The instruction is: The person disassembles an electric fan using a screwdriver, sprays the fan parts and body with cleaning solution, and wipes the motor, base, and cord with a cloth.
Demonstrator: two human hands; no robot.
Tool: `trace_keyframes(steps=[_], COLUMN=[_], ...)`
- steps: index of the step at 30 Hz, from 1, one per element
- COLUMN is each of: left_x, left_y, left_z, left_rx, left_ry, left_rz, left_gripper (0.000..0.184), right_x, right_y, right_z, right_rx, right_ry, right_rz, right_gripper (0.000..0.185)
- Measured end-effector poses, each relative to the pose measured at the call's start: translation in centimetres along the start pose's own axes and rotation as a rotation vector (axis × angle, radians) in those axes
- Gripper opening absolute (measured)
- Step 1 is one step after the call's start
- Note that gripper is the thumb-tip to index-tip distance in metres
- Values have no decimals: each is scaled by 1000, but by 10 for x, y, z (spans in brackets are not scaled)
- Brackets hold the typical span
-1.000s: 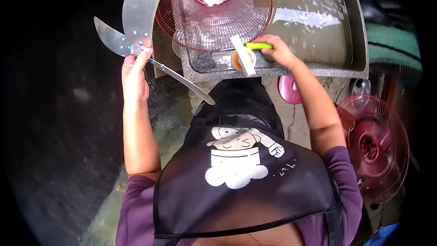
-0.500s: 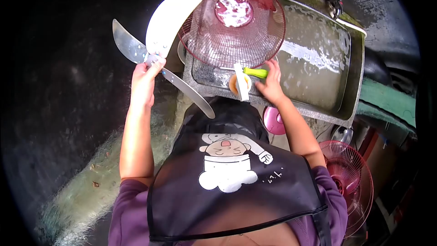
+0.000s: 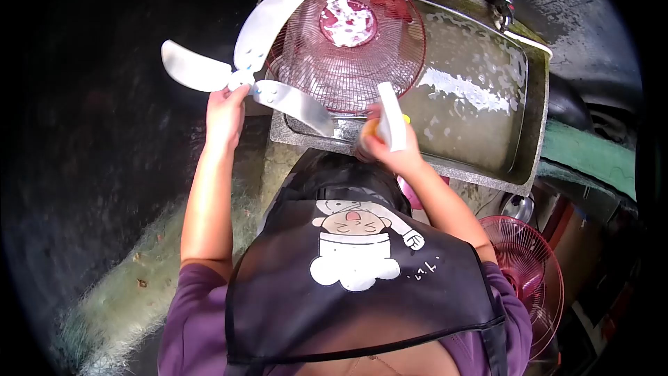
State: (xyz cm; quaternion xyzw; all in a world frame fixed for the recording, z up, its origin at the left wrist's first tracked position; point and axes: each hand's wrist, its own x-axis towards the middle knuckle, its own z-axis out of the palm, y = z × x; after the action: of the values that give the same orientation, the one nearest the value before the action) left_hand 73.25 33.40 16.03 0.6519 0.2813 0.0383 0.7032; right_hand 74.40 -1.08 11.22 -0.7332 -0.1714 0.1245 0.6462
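Note:
My left hand [image 3: 226, 115] grips a three-bladed fan blade [image 3: 241, 81] by its hub, holding it up to the left of the sink. Water drops or small bluish specks show on its pale blades. My right hand [image 3: 396, 150] is wrapped round a spray bottle [image 3: 394, 117] with a white trigger head and an orange body, near the front edge of the sink. Just past that hand lies a yellow-green handle [image 3: 406, 119], mostly hidden. The red fan grille [image 3: 348, 73] rests on the sink's left part, white foam at its centre.
A stone sink [image 3: 475, 179] holds cloudy, sudsy water on the right. A tap [image 3: 502, 8] is at its far right corner. Another red fan grille [image 3: 536, 278] stands low at my right. Pale netting [image 3: 149, 278] lies on the floor at left.
My right hand has closed round the spray bottle and lifted it slightly. My left hand has turned the fan blade so its face shows more fully.

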Motion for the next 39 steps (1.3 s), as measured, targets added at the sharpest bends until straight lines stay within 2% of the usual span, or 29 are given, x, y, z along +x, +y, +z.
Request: trace_keyframes(steps=[3, 5, 7, 9, 10, 11, 13, 15, 18, 21, 23, 25, 29, 31, 33, 37, 38, 39], left_x=[45, 76, 114, 135, 138, 140, 132, 127, 115, 104, 94, 81, 71, 66, 56, 23, 15, 10], left_y=[-22, -33, -52, -56, -61, -65, -40, -39, -42, -46, -44, -36, -39, -47, -54, -64, -66, -76], left_z=[41, 88, 128, 165, 178, 185, 195, 194, 181, 163, 146, 131, 100, 87, 77, 67, 65, 63], left_rx=[83, 79, 264, 436, 358, 346, 935, 1011, 1115, 1168, 1181, 1195, 1147, 1120, 1046, 1024, 967, 941], left_ry=[-148, -242, -307, -306, -300, -305, -99, -53, 90, 66, 51, 73, 174, 226, 252, 169, 82, 65], left_rz=[-2, -81, -162, -162, -47, -52, 24, 13, 285, 358, 434, 488, 469, 474, 493, 459, 401, 447], left_gripper=[39, 41, 42, 42, 40, 40, 41, 44, 47, 46, 48, 49, 60, 63, 65, 63, 65, 66], right_x=[-1, 0, -4, -9, -7, -6, 0, -1, 2, 4, 1, 2, -7, -11, -10, -19, -21, -23], right_y=[-34, -63, -69, -68, -74, -81, -91, -80, -72, -76, -59, -64, -69, -69, -64, -73, -76, -75], right_z=[-36, -49, -53, -57, -58, -59, -61, -62, -53, -46, -57, -66, -64, -63, -72, -70, -69, -71], right_rx=[-123, -244, -288, -267, -273, -278, -207, -200, -264, -165, -107, -195, -144, -152, -189, -74, -69, -68], right_ry=[46, 27, 47, -4, -15, -26, -49, -51, 58, 66, 168, 151, 66, 169, 190, 212, 203, 210], right_rz=[132, 320, 348, 270, 281, 293, 447, 474, 368, 393, 438, 488, 428, 402, 497, 464, 430, 430], right_gripper=[51, 48, 51, 52, 52, 52, 49, 43, 33, 27, 27, 28, 28, 27, 21, 19, 18, 18])
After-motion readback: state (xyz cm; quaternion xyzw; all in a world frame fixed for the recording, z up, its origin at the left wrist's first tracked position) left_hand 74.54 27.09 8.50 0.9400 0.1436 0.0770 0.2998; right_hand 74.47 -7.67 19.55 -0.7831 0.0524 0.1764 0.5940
